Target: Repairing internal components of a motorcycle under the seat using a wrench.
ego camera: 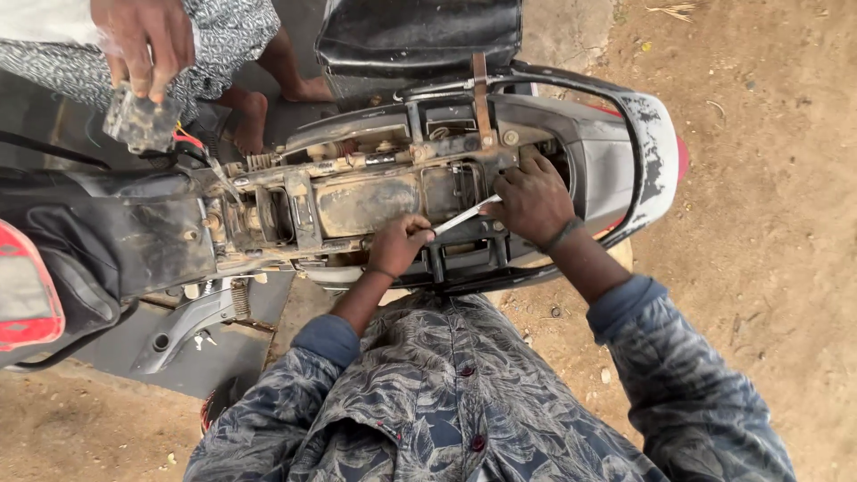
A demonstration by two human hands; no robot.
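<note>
Our left hand (397, 245) clenches the handle end of a slim metal tool (464, 215), while our right hand (533, 198) pinches its tip over the dusty motorcycle frame (366, 201). We seem mid-loosening; steady pressure comes next. A co-worker's hand (143, 40) grips a grimy part (138, 120).

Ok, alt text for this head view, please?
Both hands work a slim metal tool in a motorcycle's dusty open frame: left hand at one end, right hand at the other. Another person's hand holds a grimy box.
</note>
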